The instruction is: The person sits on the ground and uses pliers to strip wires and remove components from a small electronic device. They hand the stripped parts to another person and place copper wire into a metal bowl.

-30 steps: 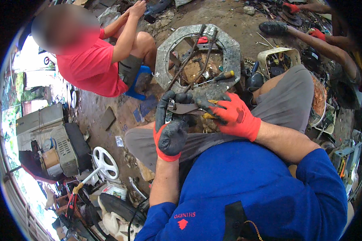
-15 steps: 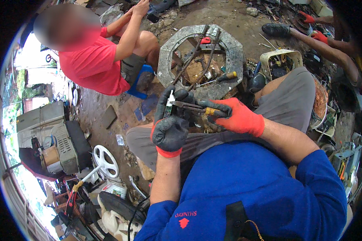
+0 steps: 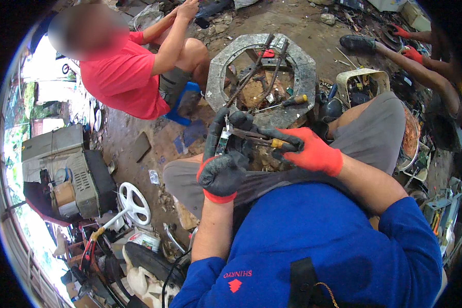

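My left hand [image 3: 223,172], in a black-coated glove with a red cuff, closes around a small narrow green circuit board [image 3: 222,142] with a white end. In my right hand [image 3: 310,150], also gloved in red and black, is a pair of pliers [image 3: 277,143] with yellow grips. The pliers' jaws meet the white end of the board; whether they clamp it cannot be made out. Both hands are above my lap, just short of an octagonal grey stand [image 3: 305,66]. A screwdriver [image 3: 296,100] with a yellow and black handle lies on the stand's near right edge.
Two dark bars [image 3: 251,72] lie across the stand. At left a person in a red shirt [image 3: 120,82] sits on a blue stool [image 3: 177,110]. Another person's red-gloved hand [image 3: 411,53] is far right. A cream bin [image 3: 364,74], white wheel [image 3: 134,204] and dog [image 3: 143,282] are nearby.
The whole view has shifted slightly. My hands stay together with the board and pliers, and the board's green face shows more now. The person in red has barely moved.
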`<state>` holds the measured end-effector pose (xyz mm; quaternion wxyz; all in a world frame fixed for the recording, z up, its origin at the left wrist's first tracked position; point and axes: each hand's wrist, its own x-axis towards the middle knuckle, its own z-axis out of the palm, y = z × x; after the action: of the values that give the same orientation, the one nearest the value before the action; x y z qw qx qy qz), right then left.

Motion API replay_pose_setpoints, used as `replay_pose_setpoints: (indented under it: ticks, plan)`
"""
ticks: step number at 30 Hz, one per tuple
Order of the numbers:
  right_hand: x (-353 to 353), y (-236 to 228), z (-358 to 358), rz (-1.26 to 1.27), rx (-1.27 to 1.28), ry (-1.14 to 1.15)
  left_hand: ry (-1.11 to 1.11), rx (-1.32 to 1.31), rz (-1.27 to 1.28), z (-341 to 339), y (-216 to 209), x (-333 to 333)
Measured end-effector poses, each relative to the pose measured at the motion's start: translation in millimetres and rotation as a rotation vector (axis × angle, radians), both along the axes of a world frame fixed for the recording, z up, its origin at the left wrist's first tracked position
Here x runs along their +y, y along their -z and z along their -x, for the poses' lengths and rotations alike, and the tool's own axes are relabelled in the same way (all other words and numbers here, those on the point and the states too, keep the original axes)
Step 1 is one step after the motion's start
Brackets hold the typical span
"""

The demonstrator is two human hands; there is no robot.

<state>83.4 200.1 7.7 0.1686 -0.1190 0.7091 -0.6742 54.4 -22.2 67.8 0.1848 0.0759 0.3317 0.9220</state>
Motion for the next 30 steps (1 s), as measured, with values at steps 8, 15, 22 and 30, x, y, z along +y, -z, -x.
replay_pose_setpoints:
  ticks: [8, 15, 22, 30]
  plan:
    - [-2, 10, -1, -0.059, 0.194, 0.048, 0.011, 0.006, 0.03, 1, 0, -2]
    - [-5, 15, -3, -0.282, 0.441, 0.127, -0.054, 0.01, 0.056, -2, 1, 3]
    - [-9, 21, -7, -0.405, 0.532, 0.162, -0.069, 0.031, 0.02, 0, 12, 5]
    - [-12, 3, -6, -0.747, 0.62, 0.169, -0.149, 0.08, 0.178, 1, 17, 7]
